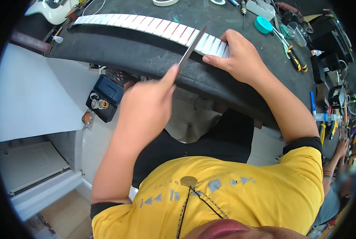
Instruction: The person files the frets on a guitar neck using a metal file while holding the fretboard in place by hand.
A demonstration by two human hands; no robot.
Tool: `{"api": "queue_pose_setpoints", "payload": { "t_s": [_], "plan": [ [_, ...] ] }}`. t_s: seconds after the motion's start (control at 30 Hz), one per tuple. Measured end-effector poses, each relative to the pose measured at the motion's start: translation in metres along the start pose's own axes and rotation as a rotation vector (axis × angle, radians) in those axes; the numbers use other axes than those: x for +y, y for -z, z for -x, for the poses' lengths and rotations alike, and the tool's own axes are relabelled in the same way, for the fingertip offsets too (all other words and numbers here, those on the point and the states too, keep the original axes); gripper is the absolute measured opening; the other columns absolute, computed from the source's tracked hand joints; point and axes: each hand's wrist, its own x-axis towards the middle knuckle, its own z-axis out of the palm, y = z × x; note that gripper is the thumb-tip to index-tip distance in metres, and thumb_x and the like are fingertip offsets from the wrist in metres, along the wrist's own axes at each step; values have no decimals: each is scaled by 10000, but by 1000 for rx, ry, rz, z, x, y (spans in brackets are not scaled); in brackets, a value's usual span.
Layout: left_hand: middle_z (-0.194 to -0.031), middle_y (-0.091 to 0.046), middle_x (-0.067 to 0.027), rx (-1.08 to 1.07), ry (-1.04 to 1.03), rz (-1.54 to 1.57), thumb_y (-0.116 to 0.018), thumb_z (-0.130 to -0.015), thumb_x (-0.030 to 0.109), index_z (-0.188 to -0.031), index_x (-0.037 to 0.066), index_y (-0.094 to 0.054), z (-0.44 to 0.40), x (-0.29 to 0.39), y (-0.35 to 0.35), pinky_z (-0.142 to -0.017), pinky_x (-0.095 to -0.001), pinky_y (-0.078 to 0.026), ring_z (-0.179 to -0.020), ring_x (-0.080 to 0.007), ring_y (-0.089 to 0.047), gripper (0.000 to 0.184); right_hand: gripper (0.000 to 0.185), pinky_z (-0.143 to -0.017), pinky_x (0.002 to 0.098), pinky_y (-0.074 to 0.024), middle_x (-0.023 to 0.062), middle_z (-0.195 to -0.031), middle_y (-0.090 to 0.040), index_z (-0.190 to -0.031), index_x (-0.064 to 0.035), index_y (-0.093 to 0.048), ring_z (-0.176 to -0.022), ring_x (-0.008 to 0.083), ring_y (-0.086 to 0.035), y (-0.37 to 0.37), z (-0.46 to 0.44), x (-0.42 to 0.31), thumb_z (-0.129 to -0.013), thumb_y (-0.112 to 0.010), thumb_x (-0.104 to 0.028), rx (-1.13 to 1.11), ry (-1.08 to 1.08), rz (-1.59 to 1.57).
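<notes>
Fretted neck: the long, pale-covered strip (154, 27) runs along the dark surface (210, 16) near its front edge, with reddish and dark crosswise lines between the pale segments.
Right hand: the hand (241, 53) grips the neck's right end – thumb against the near edge, fingers at the far edge.
Left hand: blurred, the hand (148, 105) is closed on a thin metal tool (192, 46), a finger or thumb laid along it. The hand itself is on the near side of the neck, clear of it.
Metal tool: slants across the neck just left of the right hand, tip past the far edge – whether it touches the neck, I cannot tell.
Far side of the surface: a screwdriver (243, 8), a teal round item (263, 24) and yellow-and-black pliers (296, 57), the pliers to the right of the right hand.
Upper left corner: a white guitar body (52, 12).
Below the surface: an open black box (102, 104) with small rolls inside.
</notes>
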Motion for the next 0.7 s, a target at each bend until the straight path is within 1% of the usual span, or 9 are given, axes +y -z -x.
{"api": "queue_pose_setpoints", "payload": {
  "t_s": [0.07, 0.17, 0.33, 0.43, 0.5, 0.6, 0.63, 0.67, 0.7],
  "plan": [
    [-920, -755, -257, 50, 12, 130, -744, -1025, -1, -1593, 95, -669, 54, -12, -2, -753, -450, -589, -825, -472, -741, 581, 745, -935, 496, -578, 239, -1131, -718, -1149, 42, -669, -1070, 422, -720, -1, 0, 0, -883, -931, -603, 2, -1, 13],
    [-770, -680, -140, 62, -35, 53, -794, -977, 4, -1623, 122, -640, 57, -14, -1, -689, -504, -583, -701, -388, -706, 675, 734, -931, 499, -575, 238, -1122, -712, -1127, 41, -665, -1064, 423, -713, -3, 1, 0, -887, -926, -602, 17, 6, -4],
    [-857, -781, -215, 90, -153, -87, -701, -1043, 119, -1449, 42, -734, -72, -9, -26, -771, -557, -621, -819, -439, -772, 414, 717, -904, 480, -567, 222, -1096, -706, -1143, 16, -666, -1034, 402, -710, -3, 2, 0, -874, -955, -583, 32, -13, 2],
    [-940, -766, -276, 99, -74, -61, -702, -1058, 103, -1433, 60, -770, -118, -3, -41, -814, -562, -589, -899, -484, -749, 384, 721, -911, 481, -567, 223, -1103, -707, -1146, 16, -668, -1045, 402, -709, -3, 2, 0, -876, -950, -590, 21, -11, 11],
    [-965, -766, -289, 78, -36, -43, -705, -1059, 98, -1455, 75, -762, -88, 0, -34, -817, -555, -593, -924, -480, -756, 402, 725, -922, 487, -572, 228, -1117, -712, -1145, 23, -669, -1058, 409, -714, -2, 2, 1, -881, -941, -595, 11, -2, 20],
    [-955, -765, -279, 28, -4, -19, -721, -1044, 41, -1551, 82, -698, 6, 2, -9, -789, -541, -593, -878, -488, -755, 509, 733, -938, 497, -583, 237, -1139, -722, -1142, 37, -674, -1071, 424, -724, -2, 1, -1, -888, -925, -603, 11, -7, 24],
    [-892, -745, -251, 80, -35, 38, -743, -1012, -14, -1607, 91, -654, 39, -4, -9, -740, -490, -586, -798, -467, -743, 610, 735, -940, 496, -583, 238, -1141, -723, -1146, 38, -676, -1070, 423, -725, -2, 2, -1, -888, -925, -604, 8, -14, 24],
    [-754, -664, -137, 53, -10, 66, -793, -971, -5, -1655, 94, -606, 65, -5, -5, -665, -460, -582, -654, -366, -680, 716, 737, -941, 494, -584, 238, -1144, -724, -1150, 39, -679, -1069, 422, -727, -1, 1, -2, -887, -925, -604, 8, -20, 28],
    [-774, -682, -142, 58, -15, 96, -806, -957, -5, -1662, 70, -595, 82, -5, 1, -626, -432, -559, -644, -357, -678, 741, 736, -942, 493, -584, 238, -1144, -725, -1149, 39, -680, -1071, 421, -726, -1, 1, -2, -889, -923, -605, 6, -26, 20]
  ]
}}
